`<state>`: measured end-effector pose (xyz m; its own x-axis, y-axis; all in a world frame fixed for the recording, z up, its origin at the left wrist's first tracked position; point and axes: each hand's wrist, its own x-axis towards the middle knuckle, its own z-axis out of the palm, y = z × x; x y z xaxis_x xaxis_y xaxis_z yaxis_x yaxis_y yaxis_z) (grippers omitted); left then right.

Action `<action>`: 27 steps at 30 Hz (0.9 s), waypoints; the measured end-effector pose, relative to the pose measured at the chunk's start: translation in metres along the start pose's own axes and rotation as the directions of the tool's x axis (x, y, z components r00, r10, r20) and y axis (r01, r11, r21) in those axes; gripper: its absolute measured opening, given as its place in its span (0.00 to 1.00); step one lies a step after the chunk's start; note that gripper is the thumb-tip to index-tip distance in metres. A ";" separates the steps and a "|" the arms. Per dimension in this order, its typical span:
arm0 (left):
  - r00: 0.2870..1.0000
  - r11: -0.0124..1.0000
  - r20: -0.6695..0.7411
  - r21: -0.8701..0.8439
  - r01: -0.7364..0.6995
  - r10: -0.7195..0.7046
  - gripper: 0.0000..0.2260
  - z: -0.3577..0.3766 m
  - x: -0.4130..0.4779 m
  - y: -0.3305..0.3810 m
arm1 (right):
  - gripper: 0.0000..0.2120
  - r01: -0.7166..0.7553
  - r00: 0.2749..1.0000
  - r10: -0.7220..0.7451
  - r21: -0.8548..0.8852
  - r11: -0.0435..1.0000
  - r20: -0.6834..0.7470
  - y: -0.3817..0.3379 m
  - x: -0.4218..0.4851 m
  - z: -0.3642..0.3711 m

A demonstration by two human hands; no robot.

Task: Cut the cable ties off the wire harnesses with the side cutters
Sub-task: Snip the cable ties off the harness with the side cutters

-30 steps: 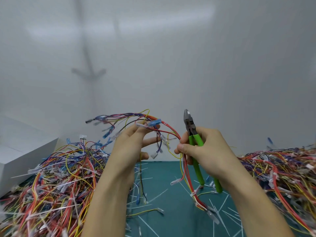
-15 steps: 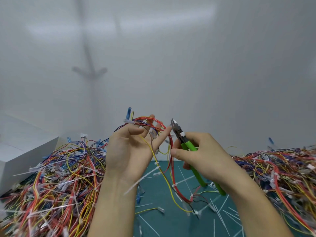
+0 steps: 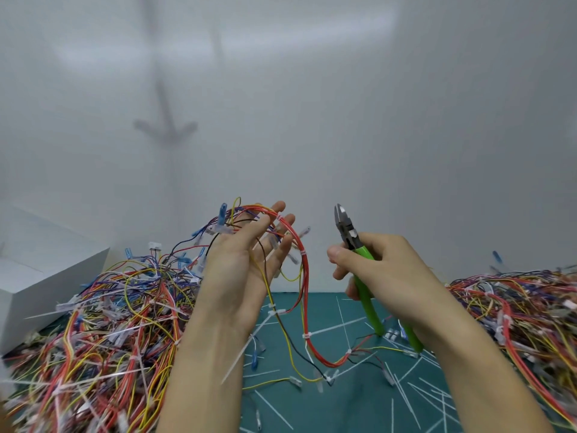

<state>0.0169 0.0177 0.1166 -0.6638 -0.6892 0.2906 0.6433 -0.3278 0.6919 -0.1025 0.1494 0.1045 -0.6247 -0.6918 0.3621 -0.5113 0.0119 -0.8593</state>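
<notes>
Left hand, raised palm-up with fingers extended, carries a multicoloured wire harness draped across the fingers; its red strands loop down to the green cutting mat. A white cable tie binds the hanging loop. Right hand grips green-handled side cutters, blades upward, apart from the harness. Tangled wire piles lie at left and right.

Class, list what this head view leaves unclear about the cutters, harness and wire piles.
Head view:
Cutters: handles' middle hidden inside right hand.
Harness: upper part hidden behind left hand.
Left pile: blurred, cut by left edge.
Right pile: blurred, cut by right edge.
</notes>
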 end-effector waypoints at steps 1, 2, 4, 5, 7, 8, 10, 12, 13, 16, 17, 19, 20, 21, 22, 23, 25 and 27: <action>1.000 1.000 -0.010 0.007 -0.016 0.016 0.13 0.000 0.000 -0.001 | 0.10 -0.003 1.000 0.003 0.030 1.000 0.006 -0.001 0.000 0.001; 0.999 0.999 -0.019 0.016 -0.030 0.030 0.14 0.001 0.000 -0.001 | 0.08 -0.007 1.000 0.006 0.073 0.997 0.014 -0.002 -0.001 0.002; 0.998 0.998 -0.013 0.038 -0.054 0.054 0.14 0.002 -0.001 -0.002 | 0.06 -0.002 1.000 0.000 0.137 0.991 0.017 -0.005 -0.003 0.006; 0.998 0.997 -0.001 0.040 -0.063 0.063 0.14 0.003 -0.001 -0.003 | 0.06 0.008 1.000 -0.009 0.149 0.989 0.007 -0.006 -0.004 0.008; 0.997 0.997 0.021 0.029 -0.074 0.073 0.13 0.004 -0.002 -0.005 | 0.06 0.025 0.999 -0.020 0.189 0.982 -0.028 -0.009 -0.005 0.014; 0.997 0.997 0.029 0.029 -0.074 0.073 0.12 0.004 -0.002 -0.006 | 0.05 0.035 0.998 -0.023 0.226 0.974 -0.054 -0.011 -0.005 0.017; 0.996 0.995 0.055 0.069 -0.068 0.064 0.12 0.004 -0.003 -0.006 | 0.04 0.062 0.993 -0.031 0.281 0.958 -0.115 -0.013 -0.005 0.020; 0.992 0.981 0.113 0.179 -0.073 0.053 0.14 0.002 -0.004 -0.006 | 0.03 0.096 0.985 -0.046 0.303 0.948 -0.166 -0.014 -0.005 0.021; 0.988 0.962 0.147 0.258 -0.090 0.053 0.13 0.001 -0.005 -0.006 | 0.03 0.110 0.981 -0.054 0.301 0.947 -0.188 -0.014 -0.005 0.021; 0.981 0.847 0.179 0.506 -0.163 0.082 0.08 0.002 -0.009 -0.008 | 0.03 0.128 0.974 -0.073 0.253 0.959 -0.216 -0.013 -0.005 0.021; 0.979 0.816 0.179 0.547 -0.186 0.103 0.11 0.002 -0.009 -0.008 | 0.04 0.130 0.973 -0.078 0.236 0.963 -0.217 -0.012 -0.005 0.021; 0.974 0.793 0.185 0.570 -0.213 0.128 0.15 0.002 -0.010 -0.008 | 0.05 0.130 0.972 -0.087 0.191 0.973 -0.219 -0.012 -0.005 0.021; 0.972 0.791 0.190 0.570 -0.222 0.136 0.15 0.003 -0.011 -0.007 | 0.06 0.129 0.972 -0.093 0.159 0.979 -0.214 -0.012 -0.005 0.020; 0.971 0.789 0.190 0.570 -0.229 0.145 0.14 0.004 -0.011 -0.007 | 0.07 0.125 0.975 -0.101 0.115 0.985 -0.199 -0.012 -0.005 0.019; 0.971 0.790 0.181 0.568 -0.233 0.156 0.13 0.004 -0.011 -0.007 | 0.09 0.117 0.979 -0.105 0.065 0.991 -0.173 -0.012 -0.005 0.017; 0.972 0.791 0.164 0.565 -0.233 0.169 0.11 0.004 -0.011 -0.007 | 0.11 0.107 0.985 -0.104 0.013 0.994 -0.135 -0.012 -0.006 0.015; 0.975 0.796 0.126 0.563 -0.223 0.185 0.09 0.003 -0.011 -0.007 | 0.13 0.081 0.996 -0.083 -0.081 0.993 -0.027 -0.012 -0.006 0.010; 0.977 0.797 0.101 0.566 -0.212 0.188 0.06 0.003 -0.011 -0.007 | 0.14 0.061 0.996 -0.052 -0.128 0.990 0.074 -0.012 -0.007 0.007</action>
<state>0.0188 0.0297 0.1110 -0.5656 -0.6700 0.4808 0.4376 0.2503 0.8636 -0.0883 0.1490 0.1101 -0.5520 -0.7429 0.3787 -0.6199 0.0618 -0.7823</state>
